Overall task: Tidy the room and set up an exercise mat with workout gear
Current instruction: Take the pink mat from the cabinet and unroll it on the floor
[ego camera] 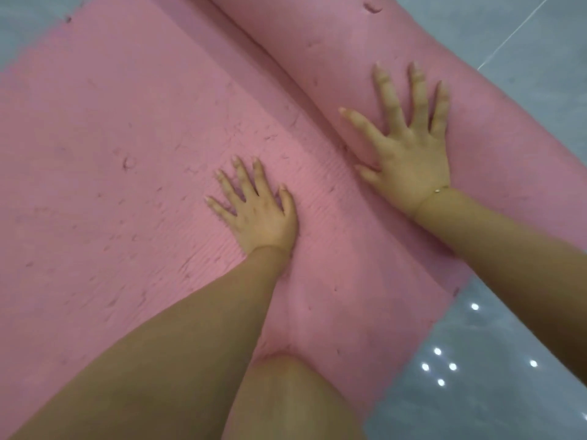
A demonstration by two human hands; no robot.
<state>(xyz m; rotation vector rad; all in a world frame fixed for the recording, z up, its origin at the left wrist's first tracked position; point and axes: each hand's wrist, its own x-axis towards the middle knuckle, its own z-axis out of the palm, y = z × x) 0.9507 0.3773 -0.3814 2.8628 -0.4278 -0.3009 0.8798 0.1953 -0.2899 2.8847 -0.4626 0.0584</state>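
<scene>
On flat part of pink mat (95, 154), left hand (257, 214) presses, fingers splayed; right hand (409, 154) spread wide on rolled section (365, 36). Roll's ends cut off.

A single head-worn view looks steeply down and forward, close over the pink ribbed foam mat (127, 122); its rolled part lies past the fingertips, grey glossy floor (508, 360) beside them

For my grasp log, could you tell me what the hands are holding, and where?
Nothing is held. The left hand presses flat on the mat; the right hand lies spread on its roll.
</scene>
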